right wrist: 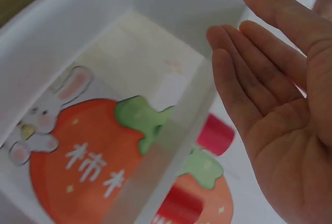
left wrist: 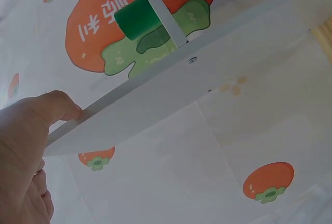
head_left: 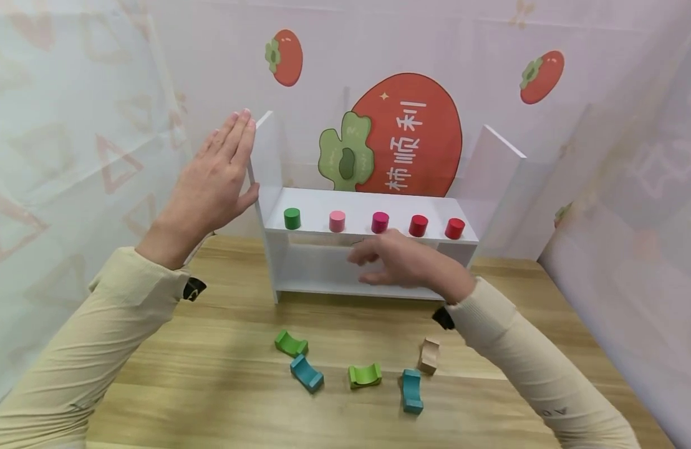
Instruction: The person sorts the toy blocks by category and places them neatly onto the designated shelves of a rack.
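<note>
My left hand (head_left: 216,171) rests against the left side panel of a white two-tier shelf (head_left: 269,156), fingers straight. In the left wrist view the thumb (left wrist: 59,105) touches the panel's edge. Along the upper board stand a green cylinder (head_left: 292,218), a pink cylinder (head_left: 337,221), a magenta cylinder (head_left: 380,222), a red cylinder (head_left: 418,226) and another red cylinder (head_left: 454,228). My right hand (head_left: 404,259) hovers in front of the shelf, just below the magenta cylinder. It holds nothing, and its fingers (right wrist: 249,73) are loosely bent in the right wrist view.
On the wooden table (head_left: 222,374) before the shelf lie curved blocks: a green one (head_left: 291,343), a blue one (head_left: 307,374), a light green one (head_left: 365,376), another blue one (head_left: 412,391) and a plain wood one (head_left: 429,355). A persimmon-printed cloth (head_left: 222,56) hangs behind.
</note>
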A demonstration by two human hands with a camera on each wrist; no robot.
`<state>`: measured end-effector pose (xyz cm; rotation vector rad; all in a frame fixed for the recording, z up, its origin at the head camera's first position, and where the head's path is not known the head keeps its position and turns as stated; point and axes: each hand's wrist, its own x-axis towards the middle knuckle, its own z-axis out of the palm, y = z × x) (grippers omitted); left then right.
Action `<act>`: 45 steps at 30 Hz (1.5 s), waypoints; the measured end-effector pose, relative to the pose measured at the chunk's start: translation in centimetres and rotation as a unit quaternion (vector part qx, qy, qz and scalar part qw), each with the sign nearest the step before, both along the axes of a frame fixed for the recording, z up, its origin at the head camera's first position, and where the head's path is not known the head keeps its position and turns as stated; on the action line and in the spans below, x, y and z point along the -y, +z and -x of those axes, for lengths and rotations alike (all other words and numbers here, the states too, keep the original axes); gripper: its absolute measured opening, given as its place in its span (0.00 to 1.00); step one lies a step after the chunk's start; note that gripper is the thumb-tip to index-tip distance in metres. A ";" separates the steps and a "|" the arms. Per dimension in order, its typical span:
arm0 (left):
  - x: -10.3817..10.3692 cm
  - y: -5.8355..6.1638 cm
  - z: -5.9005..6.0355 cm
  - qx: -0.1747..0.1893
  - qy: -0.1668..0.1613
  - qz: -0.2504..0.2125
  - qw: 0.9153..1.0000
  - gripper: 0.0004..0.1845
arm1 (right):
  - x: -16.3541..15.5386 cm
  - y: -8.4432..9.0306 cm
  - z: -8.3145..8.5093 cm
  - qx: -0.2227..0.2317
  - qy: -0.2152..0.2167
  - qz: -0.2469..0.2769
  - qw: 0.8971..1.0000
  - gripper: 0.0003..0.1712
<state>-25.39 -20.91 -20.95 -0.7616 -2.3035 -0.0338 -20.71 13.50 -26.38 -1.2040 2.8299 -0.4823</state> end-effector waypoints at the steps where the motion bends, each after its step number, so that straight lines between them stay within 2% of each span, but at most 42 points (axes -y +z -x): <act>1: 0.0 0.0 -0.1 0.002 0.001 -0.003 1.000 0.51 | -0.8 -0.5 -0.3 -0.003 0.007 -0.012 1.000 0.23; 6: 0.0 0.0 -0.3 0.001 0.003 -0.010 1.000 0.50 | -4.8 -3.1 -2.0 -0.022 0.053 -0.068 0.996 0.22; 10: -0.3 0.3 -0.5 -0.005 0.009 -0.014 1.000 0.48 | -7.0 -5.5 -3.0 -0.023 0.074 -0.122 0.990 0.23; 14: -0.4 0.4 -0.7 -0.010 0.014 -0.019 1.000 0.46 | -8.2 -8.0 -3.4 -0.035 0.089 -0.184 0.978 0.23; 17: -0.5 0.6 -0.8 -0.012 0.013 -0.022 1.000 0.44 | -8.9 -9.5 -3.3 -0.039 0.100 -0.207 0.972 0.23; 24: -0.9 0.6 -0.5 -0.006 0.011 -0.025 1.000 0.42 | -10.0 -12.5 -2.6 -0.018 0.128 -0.186 0.974 0.17; 28: -0.8 0.4 -0.6 -0.005 0.015 -0.029 0.999 0.43 | -10.3 -13.7 -2.3 -0.011 0.148 -0.165 0.975 0.22; 32: -0.9 0.3 -0.7 -0.004 0.016 -0.025 1.000 0.43 | -10.8 -14.6 -2.3 -0.046 0.168 -0.165 0.971 0.25; 38: -1.0 0.2 -0.8 0.002 0.026 -0.015 1.000 0.46 | -11.6 -15.9 -2.2 -0.111 0.201 -0.183 0.956 0.24; 45: -1.3 0.4 -0.4 -0.025 0.041 0.011 0.999 0.48 | -11.5 -16.0 -2.2 -0.156 0.221 -0.196 0.942 0.20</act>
